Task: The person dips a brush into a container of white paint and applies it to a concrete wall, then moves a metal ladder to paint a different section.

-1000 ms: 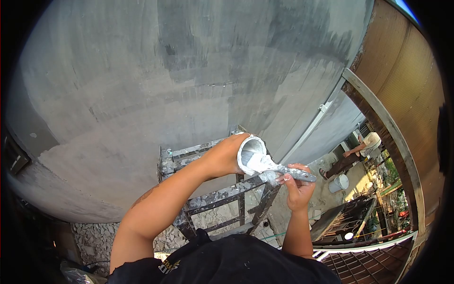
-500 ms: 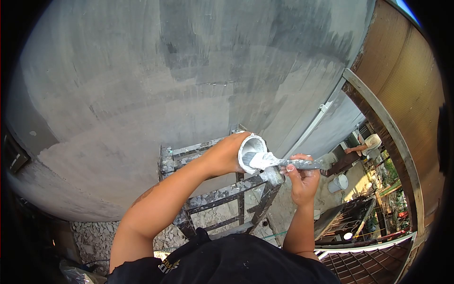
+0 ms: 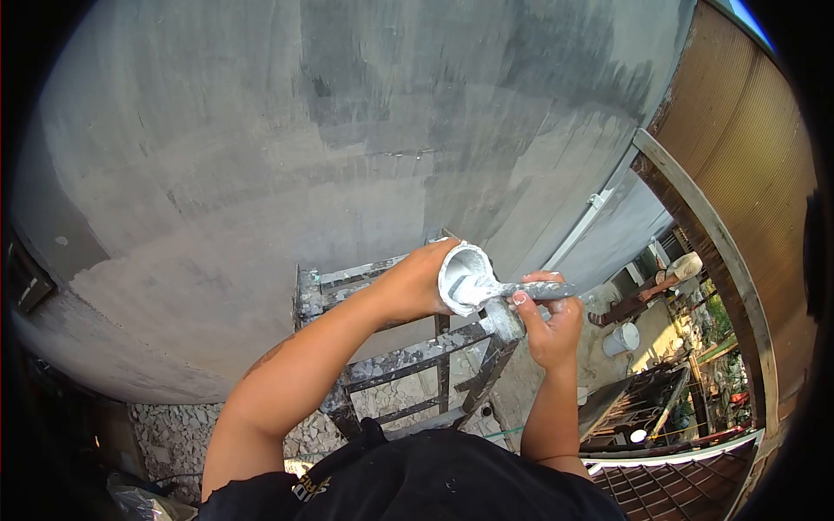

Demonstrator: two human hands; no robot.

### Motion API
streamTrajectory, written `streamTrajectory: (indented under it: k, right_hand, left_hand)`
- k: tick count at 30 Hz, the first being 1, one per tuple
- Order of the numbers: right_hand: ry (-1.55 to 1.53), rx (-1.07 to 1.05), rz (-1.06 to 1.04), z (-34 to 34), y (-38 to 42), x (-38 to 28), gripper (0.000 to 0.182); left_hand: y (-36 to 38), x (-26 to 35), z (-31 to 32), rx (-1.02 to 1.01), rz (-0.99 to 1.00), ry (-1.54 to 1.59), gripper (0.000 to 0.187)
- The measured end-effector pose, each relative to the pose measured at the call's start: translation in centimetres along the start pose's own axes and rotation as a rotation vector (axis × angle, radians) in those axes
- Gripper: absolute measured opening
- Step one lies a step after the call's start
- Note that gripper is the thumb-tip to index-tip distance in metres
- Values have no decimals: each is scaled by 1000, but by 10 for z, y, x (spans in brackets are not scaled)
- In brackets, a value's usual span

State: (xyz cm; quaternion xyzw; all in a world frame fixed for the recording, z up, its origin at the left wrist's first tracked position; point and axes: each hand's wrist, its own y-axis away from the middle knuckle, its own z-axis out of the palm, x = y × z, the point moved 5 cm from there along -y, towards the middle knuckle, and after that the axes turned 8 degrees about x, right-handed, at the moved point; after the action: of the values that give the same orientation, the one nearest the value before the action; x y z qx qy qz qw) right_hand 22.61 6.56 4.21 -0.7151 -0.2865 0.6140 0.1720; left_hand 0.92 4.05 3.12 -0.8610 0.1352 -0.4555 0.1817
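Now we're working the brush (image 3: 558,290) inside the tilted cup (image 3: 446,276), its head down in the white coating, apparently loading or stirring it! Our left hand (image 3: 419,280) grasps the cup from the side, though most of its fingertips are hidden; our right hand (image 3: 556,328) has the handle pinched between thumb and fingers, whitened at the tips. Both sit above the splattered metal stand (image 3: 417,353), before the grey wall (image 3: 347,200). Lifting the brush out, we judge, calls for a steady cup and bristles angled clear of the rim, so nothing drips
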Motion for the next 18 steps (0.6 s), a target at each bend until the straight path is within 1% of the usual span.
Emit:
streamTrajectory:
  k: [6, 18]
  right_hand:
    - [-16, -32, 45, 2, 6, 14, 19]
    - [-97, 14, 78, -7, 30, 35, 23]
  left_hand:
    - [-1, -1, 0, -17, -20, -11, 78]
    - [0, -4, 2, -32, -11, -22, 79]
